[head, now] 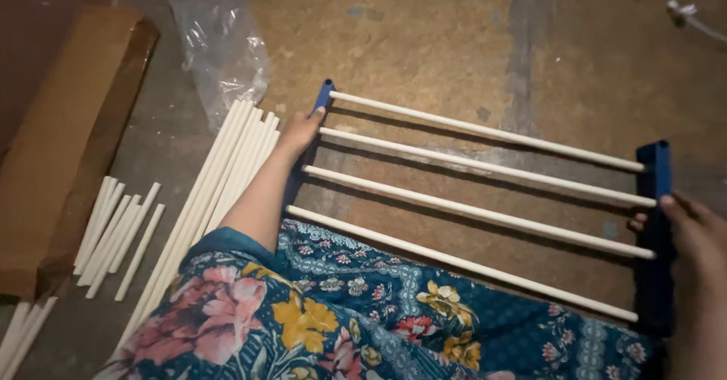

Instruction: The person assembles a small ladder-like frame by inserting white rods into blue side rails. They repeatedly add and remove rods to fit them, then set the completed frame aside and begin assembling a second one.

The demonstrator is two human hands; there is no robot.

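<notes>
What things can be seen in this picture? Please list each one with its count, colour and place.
rack rods: four, white, fixed between the two blue bars, centre
left side bar: one, blue, at the rods' left ends
right side bar: one, blue, at the rods' right ends
long loose rods: a bundle, count unclear, white, on the floor left of the rack
short loose rods: about ten, white, further left on the floor
cardboard box: one, brown, far left
plastic bag: one, clear, top left
floral cloth: one, blue with flowers, bottom
left hand: on the left side bar
right hand: grips the right side bar
</notes>
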